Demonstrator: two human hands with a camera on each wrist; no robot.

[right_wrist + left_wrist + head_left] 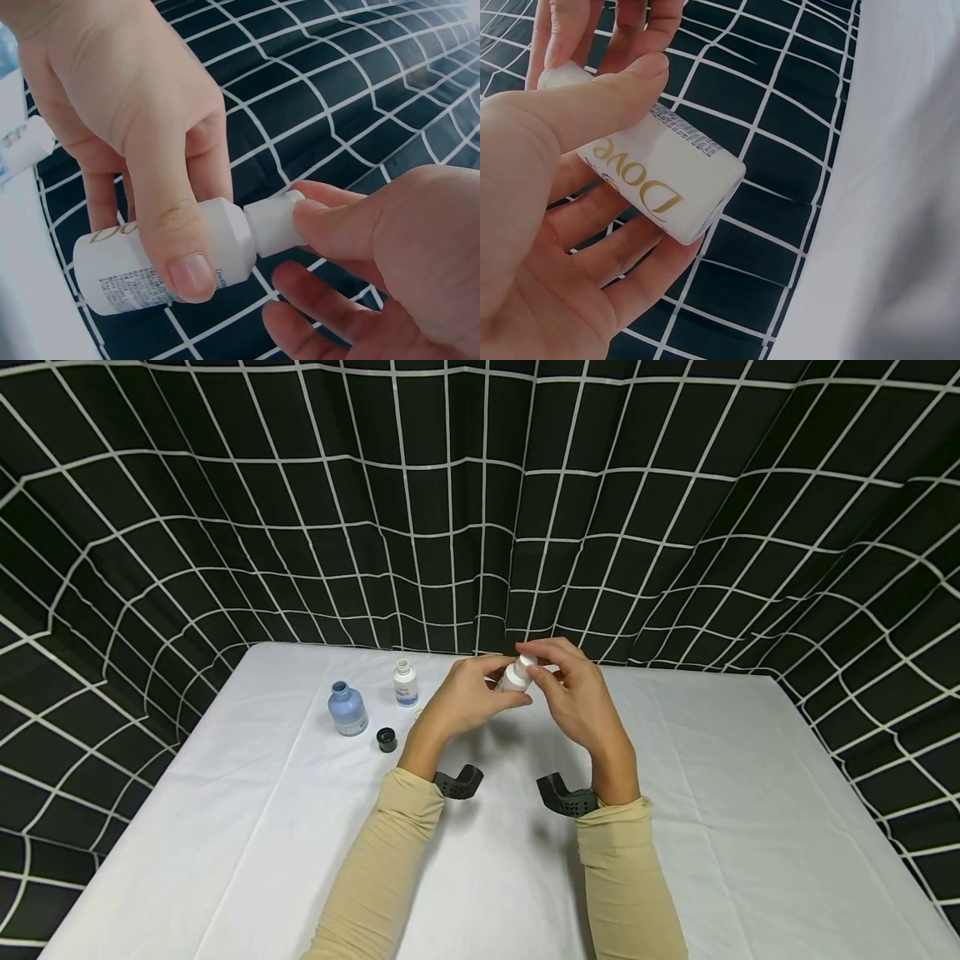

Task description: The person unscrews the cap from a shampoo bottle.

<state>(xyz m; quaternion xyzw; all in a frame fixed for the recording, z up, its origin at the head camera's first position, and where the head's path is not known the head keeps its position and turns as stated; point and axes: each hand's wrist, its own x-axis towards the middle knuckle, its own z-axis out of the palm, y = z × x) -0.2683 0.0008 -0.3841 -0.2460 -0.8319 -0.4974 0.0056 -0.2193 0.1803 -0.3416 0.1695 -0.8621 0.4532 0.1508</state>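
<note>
My left hand (467,697) grips the body of a small white Dove bottle (649,169), thumb on one side and fingers on the other. The bottle is held tilted above the table, its gold lettering showing in the left wrist view. At its top, my right hand (573,693) pinches the white cap (274,223) between thumb and index finger, the other fingers loosely bent. The cap sits on the bottle's neck; whether it is tight or loose I cannot tell.
To the left on the white-covered table (247,827) stand a blue bottle (348,710) and a small white bottle (405,683), both uncapped. A black cap (386,740) lies near them. Something small and pale is mostly hidden behind the left wrist. A black gridded curtain (480,510) borders the table.
</note>
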